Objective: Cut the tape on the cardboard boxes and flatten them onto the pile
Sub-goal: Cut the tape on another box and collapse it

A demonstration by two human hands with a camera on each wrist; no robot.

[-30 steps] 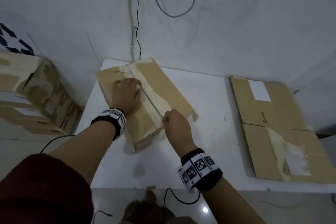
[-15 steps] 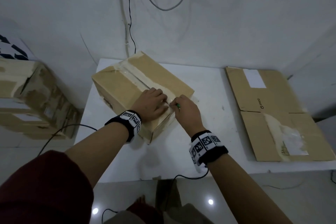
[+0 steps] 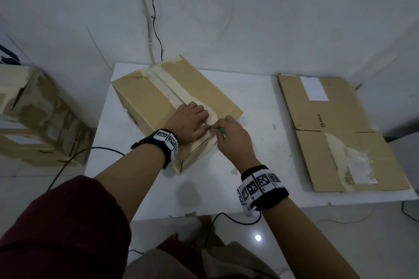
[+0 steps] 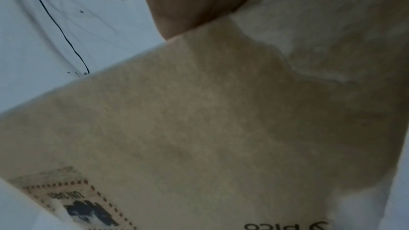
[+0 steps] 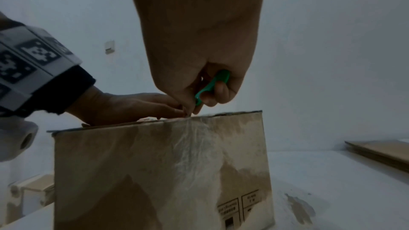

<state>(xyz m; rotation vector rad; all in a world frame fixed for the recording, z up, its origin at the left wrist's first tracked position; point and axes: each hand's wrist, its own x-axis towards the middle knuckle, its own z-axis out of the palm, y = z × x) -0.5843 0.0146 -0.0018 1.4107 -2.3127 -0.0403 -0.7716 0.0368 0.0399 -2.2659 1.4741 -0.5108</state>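
A closed cardboard box point(image 3: 158, 97) with a strip of tape point(image 3: 172, 93) along its top seam stands on the white table point(image 3: 260, 142). My left hand point(image 3: 192, 120) lies flat on the box top near its front edge, fingers straight. My right hand point(image 3: 229, 136) grips a small green cutter point(image 3: 221, 130) point(image 5: 212, 85) at the near end of the seam, its tip at the box's top edge point(image 5: 190, 114). The left wrist view shows only the box side point(image 4: 199, 128) close up.
A pile of flattened cardboard point(image 3: 335, 133) lies on the table's right side. More worn boxes point(image 3: 34, 115) are stacked on the floor at the left. Cables point(image 3: 154, 18) hang down the wall behind the table. A cord point(image 3: 68, 165) trails off the table's left edge.
My left hand slid from the middle of the box top to its near end. The right hand moved to meet it at the seam's front end, the green cutter now showing.
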